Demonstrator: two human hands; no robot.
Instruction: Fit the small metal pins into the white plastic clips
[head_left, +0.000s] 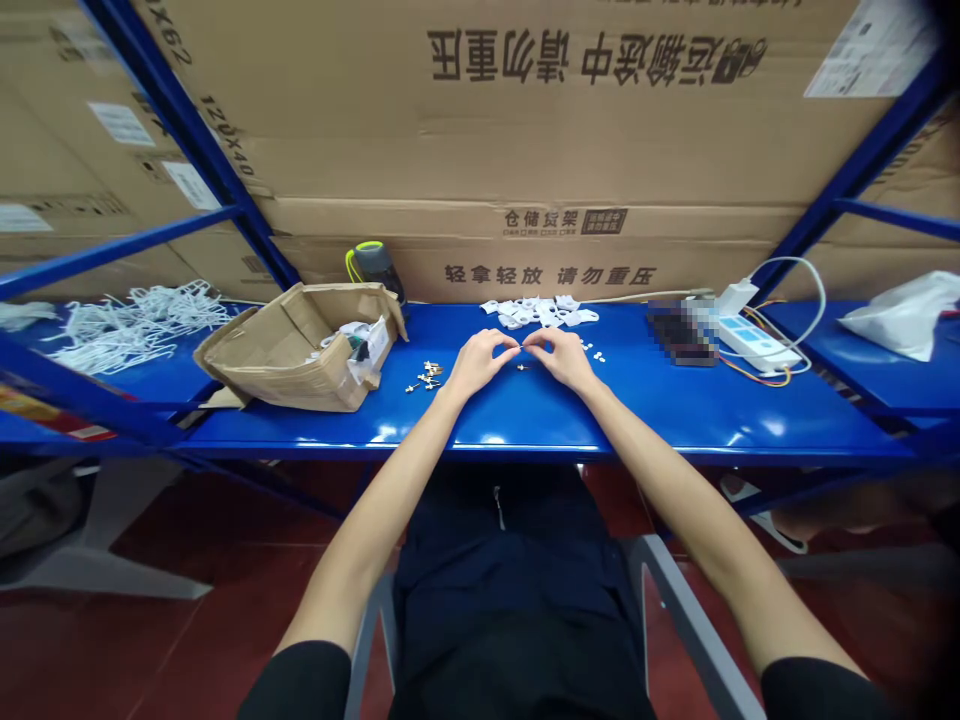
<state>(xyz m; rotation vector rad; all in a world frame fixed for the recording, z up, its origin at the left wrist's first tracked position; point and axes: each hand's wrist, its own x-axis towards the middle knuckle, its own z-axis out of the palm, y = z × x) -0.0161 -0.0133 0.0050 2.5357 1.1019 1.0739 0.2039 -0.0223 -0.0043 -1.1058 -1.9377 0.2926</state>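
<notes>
Over the middle of the blue shelf (555, 425), my left hand (480, 362) and my right hand (561, 358) meet, thumbs and fingers pinched at the same spot. Whatever lies between their fingertips is too small to make out. Just below the fingertips a small brass-coloured part (523, 367) rests on the shelf. Left of my left hand is a loose group of similar small brass-coloured parts (430, 377). Several tiny white pieces (598, 356) lie beside my right hand. Behind both hands spreads a pile of flat white plastic pieces (536, 311).
An open cardboard box (281, 375) holding bagged items stands at left, with a dark bottle (377, 265) behind it. A power strip (757, 340) with cables and a blurred dark object (681, 332) sit at right. White wire hooks (139, 325) lie far left; a white bag (904, 315) far right.
</notes>
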